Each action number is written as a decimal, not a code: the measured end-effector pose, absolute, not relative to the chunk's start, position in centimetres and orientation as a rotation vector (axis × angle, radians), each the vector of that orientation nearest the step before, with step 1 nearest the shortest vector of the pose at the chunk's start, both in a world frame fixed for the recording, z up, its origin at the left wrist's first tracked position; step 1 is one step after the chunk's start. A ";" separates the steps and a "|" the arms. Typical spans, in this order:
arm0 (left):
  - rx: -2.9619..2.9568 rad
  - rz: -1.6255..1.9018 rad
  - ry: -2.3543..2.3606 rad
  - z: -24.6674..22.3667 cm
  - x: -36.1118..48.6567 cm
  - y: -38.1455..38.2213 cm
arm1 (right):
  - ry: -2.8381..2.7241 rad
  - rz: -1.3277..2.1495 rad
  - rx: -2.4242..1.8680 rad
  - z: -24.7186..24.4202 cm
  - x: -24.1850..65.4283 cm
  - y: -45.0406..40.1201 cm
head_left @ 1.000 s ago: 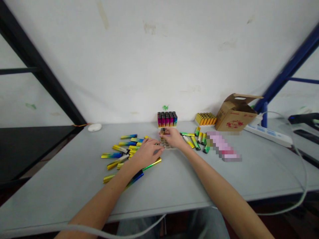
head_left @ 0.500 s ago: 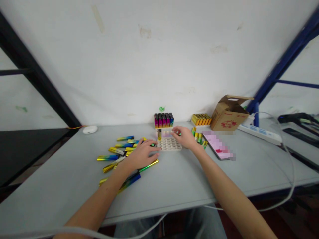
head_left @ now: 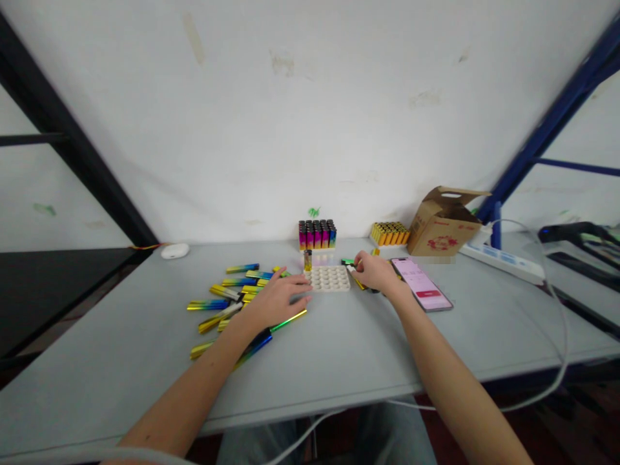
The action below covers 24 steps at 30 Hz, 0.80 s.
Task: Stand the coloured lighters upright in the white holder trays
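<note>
A white tray with round holes (head_left: 329,279) lies mid-table, with one upright lighter (head_left: 308,260) at its back left corner. My left hand (head_left: 281,298) rests at the tray's left edge, fingers spread, holding nothing. Shiny yellow, blue and green lighters (head_left: 242,268) lie loose around and beneath that hand and forearm. Right of the tray, the fingers of my right hand (head_left: 372,271) are pinched around a green-ended lighter (head_left: 347,262), among other lighters partly hidden by the hand.
Behind stand a block of pink and blue lighters (head_left: 317,235) and a tray of yellow ones (head_left: 390,234). To the right are an open carton (head_left: 443,236), a phone (head_left: 422,284) and a power strip (head_left: 506,261). A white case (head_left: 175,251) sits at left.
My right hand has moved from the tray's back right corner rightward to the loose lighters and closed on one. My left hand has hardly moved.
</note>
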State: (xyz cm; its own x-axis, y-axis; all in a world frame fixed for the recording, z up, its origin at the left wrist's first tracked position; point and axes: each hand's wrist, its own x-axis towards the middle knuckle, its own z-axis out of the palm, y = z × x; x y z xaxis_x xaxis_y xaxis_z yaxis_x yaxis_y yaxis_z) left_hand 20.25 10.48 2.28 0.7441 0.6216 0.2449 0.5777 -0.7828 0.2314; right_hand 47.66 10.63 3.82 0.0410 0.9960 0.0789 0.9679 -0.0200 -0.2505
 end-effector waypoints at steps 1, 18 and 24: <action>2.810 0.468 0.972 2.2 20.2 10.6 | -2.022 0.193 -2.076 3.7 47.6 10.7; 2.685 0.834 1.049 1.8 20.2 11.1 | -1.742 0.910 -1.015 4.7 45.1 10.7; 2.519 0.862 0.904 3.3 21.1 9.6 | -1.630 1.174 -0.804 4.9 42.4 9.1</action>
State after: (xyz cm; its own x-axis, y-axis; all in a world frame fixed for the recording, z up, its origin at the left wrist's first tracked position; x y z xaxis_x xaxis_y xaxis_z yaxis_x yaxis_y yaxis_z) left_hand 21.14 9.59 3.26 0.6161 0.6598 0.4302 0.4615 -0.7450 0.4817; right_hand 42.43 9.09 4.95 -0.3440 0.8862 0.3103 -0.0137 0.3257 -0.9454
